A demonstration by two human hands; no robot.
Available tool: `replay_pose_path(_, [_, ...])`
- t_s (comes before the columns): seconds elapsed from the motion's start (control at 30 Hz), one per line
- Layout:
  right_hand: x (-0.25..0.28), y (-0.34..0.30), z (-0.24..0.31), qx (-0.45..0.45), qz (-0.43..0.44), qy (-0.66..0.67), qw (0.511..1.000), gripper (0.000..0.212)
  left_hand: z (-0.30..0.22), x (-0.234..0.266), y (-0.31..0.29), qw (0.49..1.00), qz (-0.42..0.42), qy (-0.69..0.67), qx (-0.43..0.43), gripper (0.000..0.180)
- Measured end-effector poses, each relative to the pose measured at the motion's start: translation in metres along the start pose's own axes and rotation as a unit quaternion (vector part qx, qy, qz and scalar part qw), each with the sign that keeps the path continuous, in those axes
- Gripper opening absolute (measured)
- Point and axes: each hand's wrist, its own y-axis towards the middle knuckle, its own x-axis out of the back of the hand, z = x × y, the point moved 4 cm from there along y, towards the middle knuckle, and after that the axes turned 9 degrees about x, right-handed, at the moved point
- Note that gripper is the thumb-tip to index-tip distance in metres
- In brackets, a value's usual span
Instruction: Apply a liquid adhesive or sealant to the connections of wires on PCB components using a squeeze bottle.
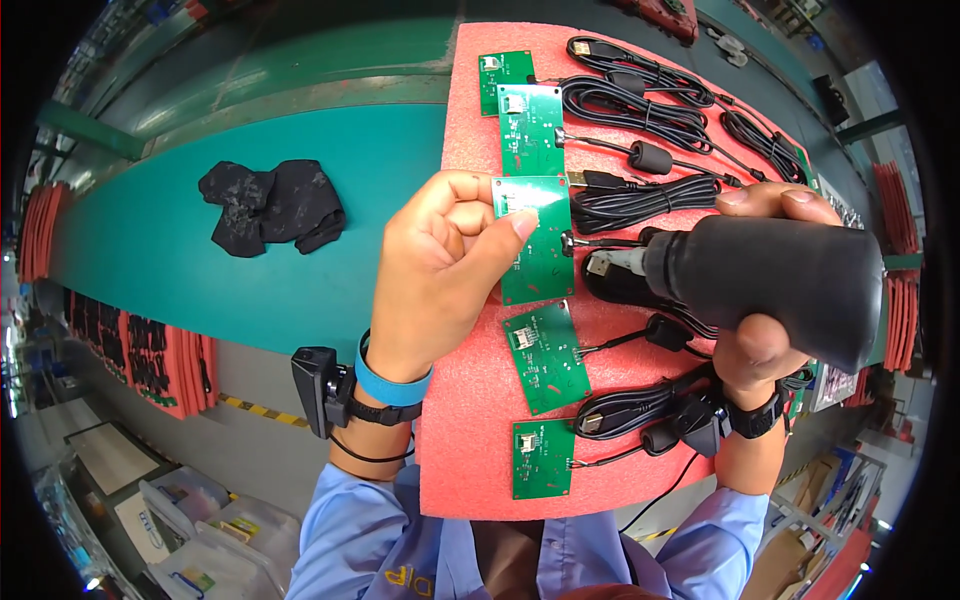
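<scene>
My left hand (440, 265) is closed on a green circuit board (540, 275), its thumb on the face and the curled fingers at the left edge. My right hand (757, 355) grips a black squeeze bottle (780, 275) on its side. The bottle's pale nozzle (622, 262) points left, a little to the right of the held board, near where its black cable joins. Two green boards (531, 130) lie beyond the held one, and two more (547, 360) lie nearer me. Coiled black cables (645, 203) with USB plugs lie to their right, partly hidden by the bottle.
Boards and cables rest on a pink foam sheet (465, 440). Left of it, a black cloth (275, 205) lies on a green tabletop (130, 235). Stacked pink foam sheets with cables (150, 355) stand at the lower left, above clear plastic bins (235, 540).
</scene>
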Motion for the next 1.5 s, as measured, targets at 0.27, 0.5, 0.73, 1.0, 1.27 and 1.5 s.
replay_pose_path(0.27, [0.017,0.006,-0.01,-0.176,-0.207,0.103,0.957,0.057,-0.001,0.006,-0.005,0.994,0.007,0.104,-0.021,0.009])
replay_pose_path(0.5, [0.034,-0.001,-0.023,-0.258,-0.303,0.208,0.893,0.04,-0.006,0.003,-0.021,0.976,-0.07,0.204,-0.024,0.01])
replay_pose_path(0.73, [0.025,0.003,0.0,-0.27,-0.306,0.266,0.873,0.037,-0.036,0.015,-0.054,0.929,-0.121,0.341,-0.081,0.017])
replay_pose_path(1.0, [0.03,0.003,0.021,-0.266,-0.303,0.285,0.87,0.035,-0.038,0.09,-0.079,0.906,-0.234,0.333,-0.112,0.017])
replay_pose_path(1.27, [0.017,0.002,0.031,-0.306,-0.239,0.339,0.857,0.029,-0.067,0.189,-0.075,0.68,-0.407,0.585,-0.172,0.022])
replay_pose_path(1.5, [-0.012,0.01,0.039,-0.338,-0.282,0.314,0.841,0.028,-0.078,0.2,-0.05,0.561,-0.346,0.723,-0.208,0.029])
